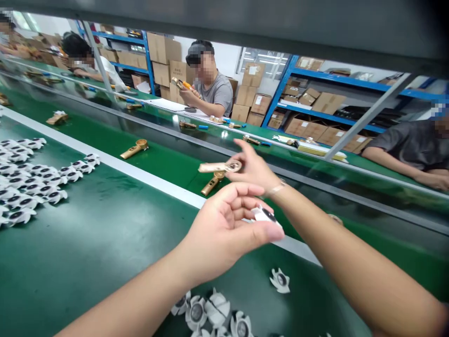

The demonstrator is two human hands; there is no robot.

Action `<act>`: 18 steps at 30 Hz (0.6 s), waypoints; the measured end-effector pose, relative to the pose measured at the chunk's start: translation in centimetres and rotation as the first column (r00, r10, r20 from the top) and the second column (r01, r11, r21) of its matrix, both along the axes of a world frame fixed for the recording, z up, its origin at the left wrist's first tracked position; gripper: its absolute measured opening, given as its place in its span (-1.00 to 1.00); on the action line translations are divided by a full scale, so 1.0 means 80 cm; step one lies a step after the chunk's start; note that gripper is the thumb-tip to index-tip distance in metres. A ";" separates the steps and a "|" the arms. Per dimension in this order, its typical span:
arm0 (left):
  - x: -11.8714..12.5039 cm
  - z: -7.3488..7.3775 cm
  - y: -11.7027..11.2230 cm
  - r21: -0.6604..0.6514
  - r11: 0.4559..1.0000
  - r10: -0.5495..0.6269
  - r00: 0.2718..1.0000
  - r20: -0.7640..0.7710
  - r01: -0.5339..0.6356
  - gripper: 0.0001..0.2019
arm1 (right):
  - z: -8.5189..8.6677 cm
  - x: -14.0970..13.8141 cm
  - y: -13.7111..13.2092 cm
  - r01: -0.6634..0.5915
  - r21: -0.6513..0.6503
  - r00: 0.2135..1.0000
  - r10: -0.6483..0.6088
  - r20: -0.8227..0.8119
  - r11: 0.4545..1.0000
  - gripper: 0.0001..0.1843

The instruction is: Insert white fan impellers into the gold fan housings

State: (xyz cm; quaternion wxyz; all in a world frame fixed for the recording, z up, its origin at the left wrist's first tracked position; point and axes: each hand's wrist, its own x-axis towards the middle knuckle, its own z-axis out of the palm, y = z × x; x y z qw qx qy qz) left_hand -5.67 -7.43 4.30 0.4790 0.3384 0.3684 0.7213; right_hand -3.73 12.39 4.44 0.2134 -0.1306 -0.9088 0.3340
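Two hands busy: right hand (pixel 254 171) pinches a gold handle (pixel 217 167) by its round head above the belt (pixel 157 159), long axis pointing left along it. Left hand (pixel 224 229), on the belt's near side, has thumb and fingers closed on a white fan piece (pixel 265 216).
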 end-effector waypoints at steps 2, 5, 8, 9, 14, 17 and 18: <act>0.006 0.001 -0.006 -0.007 1.000 -0.007 0.999 -0.038 0.006 -0.46 | 0.017 0.087 -0.011 0.045 -0.053 0.998 -0.047 -0.035 0.998 -0.07; 0.017 0.001 -0.012 -0.010 1.000 0.000 0.992 -0.125 -0.001 -0.49 | 0.034 0.196 -0.048 0.104 -0.293 0.988 -0.134 -0.082 0.950 -0.13; 0.032 0.001 -0.014 -0.026 1.000 -0.016 0.973 -0.232 0.010 -0.53 | 0.038 0.259 -0.093 0.120 -0.405 0.985 -0.160 -0.065 0.906 -0.11; 0.037 0.001 -0.015 -0.032 0.999 -0.020 0.960 -0.279 0.011 -0.55 | 0.037 0.271 -0.106 0.120 -0.398 0.986 -0.155 -0.056 0.910 -0.09; 0.055 0.001 -0.015 0.125 0.992 0.069 0.817 -0.572 0.004 -0.63 | 0.030 0.297 -0.140 0.113 -0.228 0.994 -0.110 0.025 0.967 -0.01; 0.060 0.000 -0.015 0.225 0.973 0.107 0.770 -0.630 0.049 -0.62 | 0.029 0.305 -0.146 0.102 -0.106 0.992 -0.094 0.079 0.989 0.02; 0.062 0.000 -0.015 0.242 0.968 0.110 0.765 -0.634 0.061 -0.64 | 0.030 0.307 -0.147 0.100 -0.071 0.991 -0.093 0.095 0.992 0.03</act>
